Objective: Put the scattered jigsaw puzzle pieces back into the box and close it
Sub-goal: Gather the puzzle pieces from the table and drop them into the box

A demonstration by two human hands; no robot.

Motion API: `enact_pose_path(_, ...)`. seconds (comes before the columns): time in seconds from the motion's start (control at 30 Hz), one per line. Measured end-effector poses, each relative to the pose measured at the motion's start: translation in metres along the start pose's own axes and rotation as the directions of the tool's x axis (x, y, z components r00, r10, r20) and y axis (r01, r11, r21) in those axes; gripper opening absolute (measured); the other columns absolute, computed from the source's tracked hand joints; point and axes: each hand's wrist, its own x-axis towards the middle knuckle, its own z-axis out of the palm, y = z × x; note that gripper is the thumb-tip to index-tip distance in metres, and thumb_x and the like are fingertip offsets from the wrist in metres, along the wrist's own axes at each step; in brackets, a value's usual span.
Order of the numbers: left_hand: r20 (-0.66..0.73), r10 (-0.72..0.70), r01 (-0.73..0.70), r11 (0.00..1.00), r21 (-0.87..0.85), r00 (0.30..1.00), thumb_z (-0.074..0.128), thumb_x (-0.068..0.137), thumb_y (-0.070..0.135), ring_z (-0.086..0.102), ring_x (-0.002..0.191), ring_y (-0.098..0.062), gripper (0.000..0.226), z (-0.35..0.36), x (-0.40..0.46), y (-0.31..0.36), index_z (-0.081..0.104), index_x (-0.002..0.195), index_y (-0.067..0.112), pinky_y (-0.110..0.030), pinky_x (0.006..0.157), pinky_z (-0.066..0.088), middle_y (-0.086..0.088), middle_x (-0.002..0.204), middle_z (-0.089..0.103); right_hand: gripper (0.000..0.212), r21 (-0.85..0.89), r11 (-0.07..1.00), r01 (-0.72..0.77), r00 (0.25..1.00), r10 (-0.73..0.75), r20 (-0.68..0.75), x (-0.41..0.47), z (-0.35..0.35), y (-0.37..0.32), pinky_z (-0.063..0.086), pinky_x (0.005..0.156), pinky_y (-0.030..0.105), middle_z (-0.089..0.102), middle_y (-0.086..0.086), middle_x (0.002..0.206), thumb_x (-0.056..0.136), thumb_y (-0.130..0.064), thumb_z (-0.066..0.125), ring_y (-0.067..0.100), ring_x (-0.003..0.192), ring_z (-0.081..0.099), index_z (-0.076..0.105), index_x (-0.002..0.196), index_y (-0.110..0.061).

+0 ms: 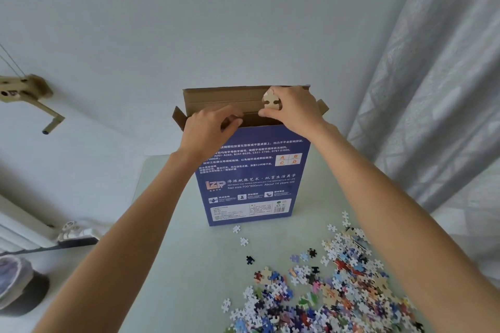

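Observation:
A tall blue puzzle box (251, 178) stands upright on the pale table, its brown top flaps (221, 98) open. My left hand (208, 127) grips the box's near top edge with curled fingers. My right hand (293, 109) hovers over the opening and pinches a pale puzzle piece (271, 100), back side showing. A heap of many coloured puzzle pieces (332, 289) lies on the table in front and to the right of the box, under my right forearm.
A few stray pieces (243, 241) lie just in front of the box. The table (173, 265) ends at the left, with a radiator (24, 230) and a round dark container (19, 284) beyond. A grey curtain (438, 89) hangs on the right.

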Motion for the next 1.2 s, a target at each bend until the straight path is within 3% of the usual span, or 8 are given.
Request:
enact_pose_path(0.2,-0.028,0.098,-0.095,0.992,0.085,0.995,0.059,0.089,0.021,0.06,0.078,-0.017,0.012,0.004,-0.014,-0.004,0.069,0.095,0.021,-0.022,0.062,0.041,0.006,0.088,0.069,0.053,-0.171,0.981,-0.088,0.996,0.083,-0.033,-0.004,0.012,0.0,0.033,0.06,0.027,0.065,0.001,0.083,0.078,-0.065,0.054,0.02,0.079,0.061,0.062,0.09,-0.014)
enact_pose_path(0.47,-0.213,0.247,-0.229,0.968,0.107,0.945,0.061,0.089,0.018,0.061,0.081,-0.017,0.014,0.004,-0.035,0.014,0.068,0.1,0.016,-0.025,0.065,0.048,0.002,0.089,0.07,0.012,-0.098,0.988,0.122,0.933,-0.148,-0.329,-0.061,0.025,-0.022,0.038,0.053,0.02,0.065,-0.002,0.08,0.091,-0.022,0.055,0.013,0.071,0.058,0.064,0.092,-0.013)
enact_pose_path(0.63,-0.229,0.261,-0.281,0.958,-0.061,0.938,0.058,0.089,0.02,0.061,0.08,-0.014,0.014,0.033,-0.109,0.029,0.066,0.097,0.012,-0.021,0.064,0.048,0.0,0.086,0.07,0.015,-0.037,0.985,0.166,0.978,-0.169,-0.125,-0.159,0.079,-0.014,0.051,0.06,0.022,0.07,0.001,0.089,0.086,-0.018,0.061,0.015,0.077,0.066,0.066,0.099,-0.012)
enact_pose_path(0.77,0.023,-0.042,0.046,0.982,-0.184,0.999,0.061,0.084,0.02,0.064,0.078,-0.014,0.013,0.067,-0.18,0.029,0.068,0.094,0.018,-0.026,0.062,0.054,0.005,0.087,0.071,0.022,0.0,0.999,-0.049,0.974,0.047,0.222,-0.241,0.123,0.008,0.052,0.063,0.023,0.066,-0.001,0.1,0.088,-0.017,0.057,0.015,0.088,0.062,0.062,0.109,-0.014)
enact_pose_path(0.87,0.362,-0.372,0.476,0.839,-0.263,0.855,0.063,0.084,0.022,0.063,0.079,-0.008,0.015,0.091,-0.226,0.03,0.068,0.098,0.026,-0.035,0.072,0.056,0.011,0.087,0.069,0.044,-0.064,0.966,-0.252,0.822,0.248,0.512,-0.296,0.144,0.032,0.045,0.093,0.026,0.049,0.0,0.13,0.09,-0.027,0.056,0.015,0.117,0.046,0.045,0.132,-0.018)
enact_pose_path(0.93,0.519,-0.453,0.626,0.747,-0.223,0.725,0.065,0.084,0.025,0.061,0.085,-0.007,0.022,0.106,-0.254,0.031,0.065,0.106,0.028,-0.036,0.081,0.053,0.011,0.095,0.068,0.057,-0.174,0.905,-0.388,0.683,0.409,0.605,-0.328,0.152,0.045,0.041,0.099,0.031,0.037,0.005,0.138,0.087,-0.036,0.059,0.022,0.124,0.038,0.036,0.137,-0.019)
enact_pose_path(1.1,0.788,-0.454,0.573,0.804,0.16,0.417,0.069,0.074,0.053,0.037,0.127,-0.024,0.085,0.13,-0.3,0.045,0.027,0.144,0.029,-0.037,0.1,0.041,-0.004,0.143,0.035,0.064,-0.29,0.763,-0.577,0.55,0.626,0.553,-0.367,0.156,0.045,0.038,0.1,0.039,0.03,0.012,0.141,0.083,-0.05,0.06,0.03,0.129,0.03,0.036,0.133,-0.019)
enact_pose_path(1.2,0.838,-0.412,0.495,0.845,0.204,0.359,0.072,0.069,0.056,0.03,0.128,-0.023,0.097,0.136,-0.323,0.062,0.019,0.146,0.027,-0.035,0.098,0.042,-0.004,0.144,0.026,0.078,-0.275,0.796,-0.539,0.561,0.583,0.588,-0.376,0.169,0.026,0.033,0.106,0.04,0.016,0.01,0.149,0.079,-0.054,0.062,0.029,0.135,0.021,0.029,0.14,-0.019)
